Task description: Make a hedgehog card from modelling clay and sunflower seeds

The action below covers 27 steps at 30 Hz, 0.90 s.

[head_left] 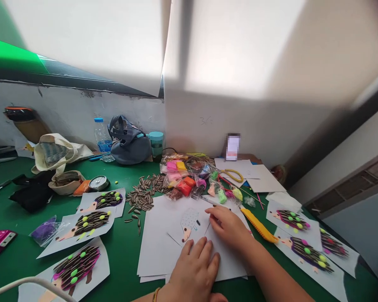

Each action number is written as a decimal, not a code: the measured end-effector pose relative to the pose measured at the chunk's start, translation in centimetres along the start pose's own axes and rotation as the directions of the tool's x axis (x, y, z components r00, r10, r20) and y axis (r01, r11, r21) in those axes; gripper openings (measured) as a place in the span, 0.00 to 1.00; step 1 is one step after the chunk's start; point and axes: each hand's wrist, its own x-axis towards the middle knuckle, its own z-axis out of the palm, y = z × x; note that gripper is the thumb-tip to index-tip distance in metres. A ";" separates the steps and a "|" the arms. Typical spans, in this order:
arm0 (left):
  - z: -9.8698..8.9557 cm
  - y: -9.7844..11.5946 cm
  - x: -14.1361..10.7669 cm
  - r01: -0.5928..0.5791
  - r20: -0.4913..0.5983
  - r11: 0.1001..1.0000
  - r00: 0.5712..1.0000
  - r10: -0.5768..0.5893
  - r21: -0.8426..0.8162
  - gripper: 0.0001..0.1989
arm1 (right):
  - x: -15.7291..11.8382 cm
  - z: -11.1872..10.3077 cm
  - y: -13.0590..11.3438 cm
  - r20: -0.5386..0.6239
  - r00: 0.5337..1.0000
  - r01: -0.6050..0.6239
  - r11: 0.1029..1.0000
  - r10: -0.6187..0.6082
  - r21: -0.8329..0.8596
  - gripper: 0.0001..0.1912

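A stack of white paper (157, 235) lies in the middle of the green table. On it is a hedgehog drawing (189, 222) with a peach-coloured face and a small dark piece beside its outline. My left hand (197, 266) rests with fingers spread on the paper just below the drawing, holding nothing. Right of the drawing, my right hand (227, 224) is over the paper with its thumb and fingers drawn together; whatever they may hold is too small to make out. Sunflower seeds (145, 191) are heaped left of the stack. Bags of coloured clay (185, 184) lie behind it.
Finished hedgehog pictures lie at the left (91, 222) and right (308, 251). A yellow cutter (260, 226) sits beside my right forearm. Yellow scissors (233, 175), a phone (232, 147), a blue bag (129, 144) and a bottle (103, 140) stand or lie farther back. A white cable (34, 280) crosses the near left.
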 end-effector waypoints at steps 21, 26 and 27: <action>-1.0 0.4 0.6 0.149 0.288 0.977 0.952 -0.101 -0.150 0.44 | -0.2 1.6 -0.8 0.058 0.982 0.181 0.983 -0.181 -0.001 0.21; -1.0 0.3 0.6 0.141 0.281 0.979 0.955 -0.096 -0.145 0.44 | -0.2 1.7 -0.8 0.059 0.986 0.153 0.988 -0.154 0.016 0.21; -1.0 0.3 0.6 0.137 0.284 0.980 0.955 -0.092 -0.142 0.44 | -0.2 1.6 -0.8 0.059 0.988 0.145 0.989 -0.146 0.029 0.22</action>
